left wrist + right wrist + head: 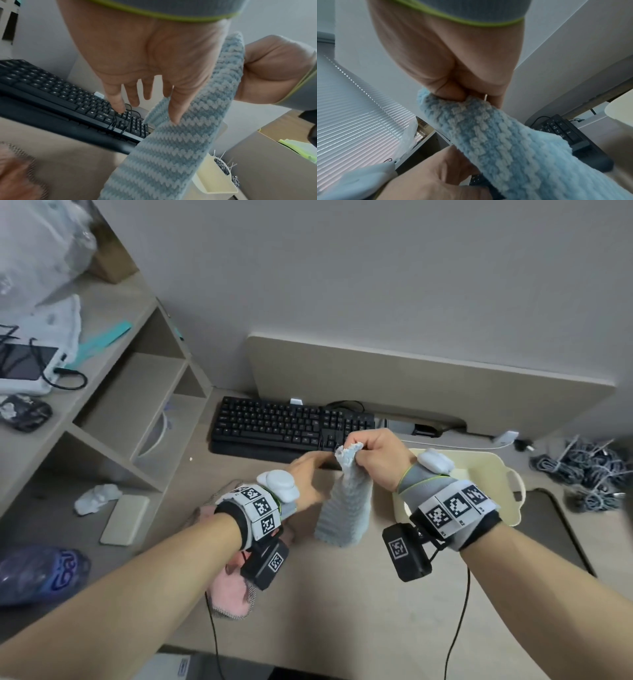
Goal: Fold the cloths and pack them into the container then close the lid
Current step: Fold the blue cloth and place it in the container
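A blue-and-white striped cloth [344, 505] hangs lengthwise above the desk, its lower end near the desktop. My right hand [373, 453] pinches its bunched top corner [471, 108] in curled fingers. My left hand [311, 477] is just left of the cloth with fingers straight [175, 111], one fingertip touching the cloth [171, 148]. A pink cloth [229, 594] lies crumpled on the desk under my left wrist. The cream container [486, 470] with handles sits at the right, partly hidden by my right wrist.
A black keyboard [291, 426] lies behind the hands against the desk's back panel. A shelf unit [137, 405] stands on the left, with a crumpled tissue [97, 498] and a flat white pad [125, 520] by it. Bundled cables [582, 470] lie far right.
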A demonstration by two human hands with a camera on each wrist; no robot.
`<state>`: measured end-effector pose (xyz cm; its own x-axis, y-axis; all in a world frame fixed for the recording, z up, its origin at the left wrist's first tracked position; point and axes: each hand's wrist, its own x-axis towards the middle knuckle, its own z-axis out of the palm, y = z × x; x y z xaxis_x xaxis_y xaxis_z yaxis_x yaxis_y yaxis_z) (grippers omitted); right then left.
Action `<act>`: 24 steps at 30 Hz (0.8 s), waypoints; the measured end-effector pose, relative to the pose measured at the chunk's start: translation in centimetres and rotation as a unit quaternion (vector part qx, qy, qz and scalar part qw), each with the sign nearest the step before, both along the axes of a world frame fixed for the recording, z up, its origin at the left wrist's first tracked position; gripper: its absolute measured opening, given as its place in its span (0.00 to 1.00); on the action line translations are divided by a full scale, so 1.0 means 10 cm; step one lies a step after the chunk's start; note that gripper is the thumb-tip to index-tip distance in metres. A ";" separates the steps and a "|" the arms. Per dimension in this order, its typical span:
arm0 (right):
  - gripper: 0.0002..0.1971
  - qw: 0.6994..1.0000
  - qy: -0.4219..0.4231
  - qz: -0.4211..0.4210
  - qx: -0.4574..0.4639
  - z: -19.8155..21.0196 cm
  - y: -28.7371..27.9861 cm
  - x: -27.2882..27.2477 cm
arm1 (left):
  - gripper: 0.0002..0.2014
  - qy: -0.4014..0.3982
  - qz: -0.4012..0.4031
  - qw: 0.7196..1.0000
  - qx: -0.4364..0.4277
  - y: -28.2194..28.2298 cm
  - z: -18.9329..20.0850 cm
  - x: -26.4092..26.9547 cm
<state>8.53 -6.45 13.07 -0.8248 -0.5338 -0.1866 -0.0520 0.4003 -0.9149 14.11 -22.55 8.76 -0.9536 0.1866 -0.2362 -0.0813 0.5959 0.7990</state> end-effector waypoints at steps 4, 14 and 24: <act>0.19 1.000 -0.011 0.001 -0.016 0.09 0.15 -0.04 | 0.30 0.013 0.017 0.999 0.025 0.15 0.01 -0.08; 0.03 0.996 -0.077 -0.032 -0.022 0.23 0.40 -0.09 | 0.08 -0.091 -0.002 0.989 -0.116 0.47 0.03 -0.08; 0.10 0.994 -0.071 -0.088 0.012 0.07 0.49 -0.28 | 0.05 -0.114 0.057 0.967 -0.221 -0.05 -0.32 0.18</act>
